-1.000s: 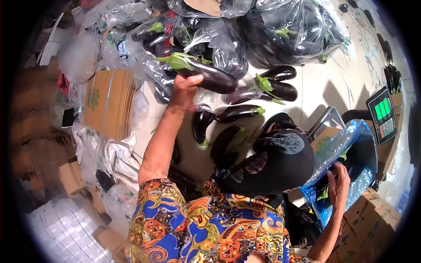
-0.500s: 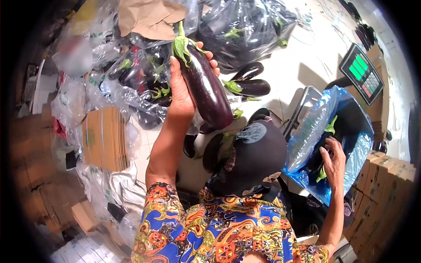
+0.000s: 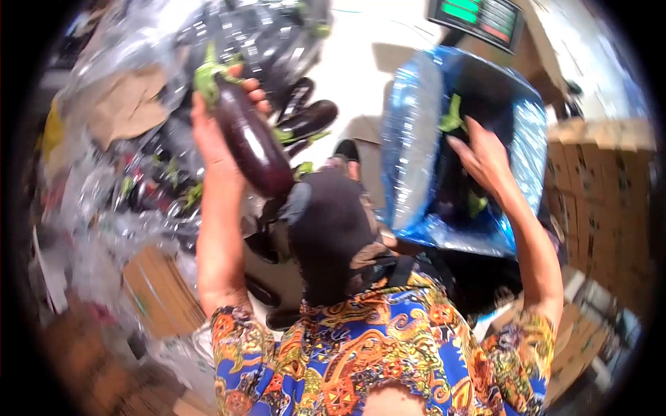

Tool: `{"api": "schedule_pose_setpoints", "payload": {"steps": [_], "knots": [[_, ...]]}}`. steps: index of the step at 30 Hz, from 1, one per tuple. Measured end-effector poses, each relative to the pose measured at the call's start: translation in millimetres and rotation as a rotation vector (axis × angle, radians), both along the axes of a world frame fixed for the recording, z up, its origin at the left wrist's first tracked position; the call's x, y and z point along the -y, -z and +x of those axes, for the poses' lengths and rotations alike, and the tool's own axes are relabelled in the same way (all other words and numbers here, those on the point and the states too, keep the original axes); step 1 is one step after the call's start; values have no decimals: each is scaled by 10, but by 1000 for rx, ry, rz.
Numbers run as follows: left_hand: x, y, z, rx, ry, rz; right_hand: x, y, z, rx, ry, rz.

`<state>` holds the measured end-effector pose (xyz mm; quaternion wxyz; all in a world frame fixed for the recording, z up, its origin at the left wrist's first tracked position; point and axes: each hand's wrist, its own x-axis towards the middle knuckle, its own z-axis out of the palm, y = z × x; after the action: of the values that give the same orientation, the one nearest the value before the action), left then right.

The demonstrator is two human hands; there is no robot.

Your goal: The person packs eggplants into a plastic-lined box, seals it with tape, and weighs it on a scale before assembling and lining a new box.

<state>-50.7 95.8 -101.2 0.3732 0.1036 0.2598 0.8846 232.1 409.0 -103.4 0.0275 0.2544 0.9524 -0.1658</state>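
A large, glossy dark purple eggplant with a green cap is gripped in my left hand, raised over the floor left of my knee. My fingers wrap round its upper end, just below the stem. On the other side, my right hand reaches into a box lined with blue plastic. Thumb and forefinger are spread there, close over dark eggplants whose green stem shows near the fingertips. The eggplants' dark bodies merge with the shaded inside of the box.
A scale display with green digits stands beyond the lined box. Loose eggplants lie on the floor. Clear plastic bags and brown paper spread at left. Flattened cardboard lies nearer; stacked cartons stand at right.
My view has turned right, so the lined box sits nearer the middle. The eggplant stays in my left hand. My right hand's fingers have spread and reach farther toward the stem.
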Motion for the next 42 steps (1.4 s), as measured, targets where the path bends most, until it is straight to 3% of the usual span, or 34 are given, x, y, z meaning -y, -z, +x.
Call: {"api": "schedule_pose_setpoints", "payload": {"steps": [2, 4, 11, 16, 18, 20, 22, 26, 32, 35, 38, 42], "knots": [[-85, 68, 8, 22, 53, -7, -134, 99, -75, -59, 10, 47], [-130, 125, -35, -23, 108, -53, -171, -6, -247, 167, 65, -25], [-379, 174, -178, -92, 137, -135, -110, -42, -441, 347, 20, 82], [-595, 68, -152, -165, 138, -187, -147, 72, -518, 190, -124, 246], [-664, 62, -80, -166, 146, -208, -222, 52, -675, 371, -59, 70], [-733, 95, -14, -166, 106, -261, -166, -82, -733, 388, 105, -86], [-774, 120, 11, -179, 140, -270, -246, 27, -693, 198, 172, -179], [-890, -6, 65, -224, 187, -275, -312, 40, -704, 205, 244, -214], [-1239, -592, 248, -314, 182, -310, -363, 272, -505, -68, 153, -169], [-1469, -840, 509, -331, 266, -323, -392, 176, -276, -353, 207, -319], [-1662, -839, 730, -558, 379, -469, -307, 170, -196, -495, 246, -373], [-1847, -769, 1014, -581, 467, -548, -213, 223, -250, -572, 370, -528]]}}
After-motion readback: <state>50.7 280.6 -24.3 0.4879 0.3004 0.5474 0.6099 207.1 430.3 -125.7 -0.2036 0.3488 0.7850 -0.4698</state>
